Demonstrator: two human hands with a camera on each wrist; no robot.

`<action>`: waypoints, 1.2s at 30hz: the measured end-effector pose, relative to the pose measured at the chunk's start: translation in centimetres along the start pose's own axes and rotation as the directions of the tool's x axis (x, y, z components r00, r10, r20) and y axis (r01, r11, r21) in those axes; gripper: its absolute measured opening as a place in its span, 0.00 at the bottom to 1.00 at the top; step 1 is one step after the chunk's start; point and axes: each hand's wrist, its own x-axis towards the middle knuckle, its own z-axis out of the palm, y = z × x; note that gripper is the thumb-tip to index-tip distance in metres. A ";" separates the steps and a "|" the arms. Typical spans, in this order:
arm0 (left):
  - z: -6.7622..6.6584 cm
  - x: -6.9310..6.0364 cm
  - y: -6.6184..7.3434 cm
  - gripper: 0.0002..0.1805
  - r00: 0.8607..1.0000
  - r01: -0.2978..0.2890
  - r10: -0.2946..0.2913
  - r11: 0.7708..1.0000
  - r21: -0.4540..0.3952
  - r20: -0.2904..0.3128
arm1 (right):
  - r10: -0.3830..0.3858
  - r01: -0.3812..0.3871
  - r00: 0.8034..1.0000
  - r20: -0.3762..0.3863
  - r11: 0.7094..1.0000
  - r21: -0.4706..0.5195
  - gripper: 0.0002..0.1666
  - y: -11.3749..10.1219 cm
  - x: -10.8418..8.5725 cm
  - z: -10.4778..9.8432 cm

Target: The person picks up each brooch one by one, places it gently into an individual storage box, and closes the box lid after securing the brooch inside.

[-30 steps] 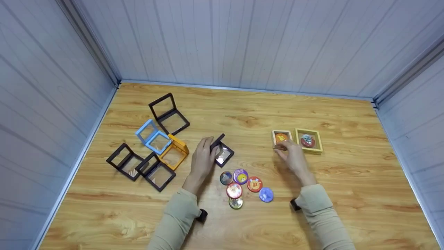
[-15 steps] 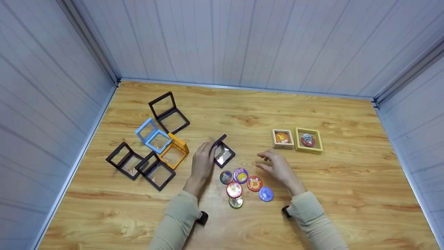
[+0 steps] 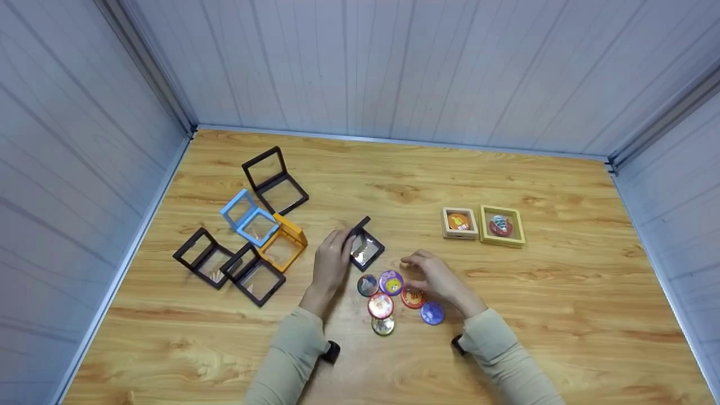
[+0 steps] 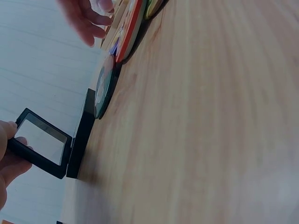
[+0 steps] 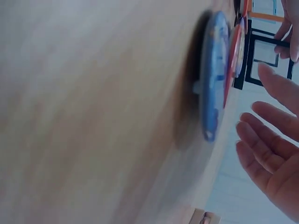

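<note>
In the head view my left hand point(image 3: 331, 263) is at a small black hinged display frame point(image 3: 378, 257), its lid raised. The left wrist view shows thumb and fingers pinching the lid's edge point(image 4: 42, 165). My right hand point(image 3: 441, 278) hovers over the round button badges with fingers spread and nothing held. Beneath its fingertips are a purple badge point(image 3: 391, 282) and a partly covered red badge point(image 3: 413, 301). A violet-blue badge point(image 3: 432, 313) lies nearer the right wrist. Beside them are a dark badge point(image 3: 368, 285), a pinkish-red badge point(image 3: 381, 306) and a greenish badge point(image 3: 383, 326).
Left on the wooden table point(image 3: 185, 343) stand several opened frames: black ones point(image 3: 259, 283), a light blue one point(image 3: 257, 226) and an orange one point(image 3: 289, 259). At right, a cream frame point(image 3: 459, 236) and a yellow frame point(image 3: 502, 241) each contain a badge. Panel walls surround the back and sides.
My right hand has left the cream frame at the right and moved left and toward me, over the badges. The left hand keeps holding the black frame's lid, nearly still.
</note>
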 end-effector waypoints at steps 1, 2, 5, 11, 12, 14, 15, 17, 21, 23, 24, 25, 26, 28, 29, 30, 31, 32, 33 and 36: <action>0.0 0.0 0.0 0.12 1.000 -0.005 0.005 1.000 0.001 -0.003 | -0.007 0.008 1.000 0.013 1.000 -0.019 0.28 -0.1 0.0 0.0; 0.0 0.0 0.0 0.12 1.000 -0.009 0.009 1.000 0.002 -0.008 | -0.013 0.014 1.000 0.027 0.999 -0.037 0.29 -0.3 0.1 0.1; 0.1 0.1 0.0 0.12 1.000 -0.016 0.016 1.000 0.006 -0.013 | -0.021 0.026 0.997 0.068 0.997 -0.073 0.31 -0.6 0.3 0.2; 0.2 0.1 0.1 0.12 1.000 0.000 0.000 1.000 -0.002 0.005 | -0.068 0.081 0.992 0.104 0.989 -0.123 0.35 -1.1 0.7 0.4; 0.2 0.1 0.1 0.12 1.000 0.004 -0.004 1.000 -0.003 0.007 | -0.072 0.086 0.991 0.109 0.988 -0.127 0.36 -1.2 0.8 0.4; 0.1 0.1 0.2 0.12 1.000 0.009 -0.009 1.000 -0.007 0.013 | -0.075 0.091 0.990 0.123 0.987 -0.134 0.35 -1.3 0.9 0.4; 0.1 0.1 0.2 0.12 1.000 0.011 -0.011 1.000 -0.008 0.015 | -0.073 0.091 0.989 0.131 0.987 -0.133 0.35 -1.3 1.0 0.5; 0.1 0.1 0.2 0.12 1.000 0.014 -0.013 1.000 -0.003 0.019 | -0.066 0.086 0.987 0.146 0.987 -0.133 0.35 -1.4 1.1 0.5; 0.0 0.1 0.3 0.12 1.000 0.018 -0.018 1.000 -0.001 0.023 | -0.063 0.088 0.985 0.161 0.985 -0.151 0.33 -1.5 1.4 0.7; 0.0 0.1 0.3 0.12 1.000 0.019 -0.019 1.000 0.000 0.023 | -0.062 0.088 0.985 0.161 0.983 -0.161 0.32 -1.6 1.5 0.8; 0.0 0.1 0.3 0.12 1.000 0.019 -0.019 1.000 -0.001 0.025 | -0.064 0.091 0.985 0.160 0.982 -0.167 0.31 -1.7 1.5 0.8; 0.0 0.1 0.3 0.12 1.000 0.017 -0.017 1.000 -0.001 0.024 | -0.065 0.093 0.985 0.159 0.981 -0.172 0.30 -1.7 1.5 0.9; 0.0 0.1 0.3 0.12 1.000 0.017 -0.017 1.000 -0.001 0.023 | -0.066 0.094 0.985 0.157 0.980 -0.175 0.30 -1.8 1.5 0.9; 0.0 0.1 0.3 0.12 1.000 0.014 -0.014 1.000 0.004 0.017 | -0.071 0.099 0.986 0.151 0.977 -0.187 0.28 -1.8 1.6 1.0; 0.0 0.1 0.3 0.12 1.000 0.013 -0.013 1.000 0.006 0.014 | -0.075 0.104 0.986 0.151 0.976 -0.191 0.27 -1.8 1.6 1.0; 0.0 0.1 0.3 0.12 1.000 0.012 -0.012 1.000 0.008 0.010 | -0.076 0.105 0.986 0.151 0.975 -0.198 0.27 -1.9 1.6 1.0; 0.0 0.1 0.3 0.12 1.000 0.012 -0.012 1.000 0.008 0.007 | -0.076 0.106 0.985 0.152 0.974 -0.202 0.27 -1.9 1.7 1.1; 0.0 0.1 0.3 0.12 1.000 0.014 -0.014 1.000 0.009 0.005 | -0.075 0.106 0.985 0.155 0.973 -0.206 0.26 -1.9 1.7 1.1; 0.0 0.1 0.3 0.12 1.000 0.016 -0.016 1.000 0.009 0.004 | -0.074 0.106 0.985 0.157 0.972 -0.208 0.26 -1.9 1.7 1.2; 0.1 0.1 0.2 0.12 1.000 0.024 -0.024 1.000 0.003 0.006 | -0.064 0.101 0.983 0.173 0.972 -0.213 0.25 -1.9 1.8 1.2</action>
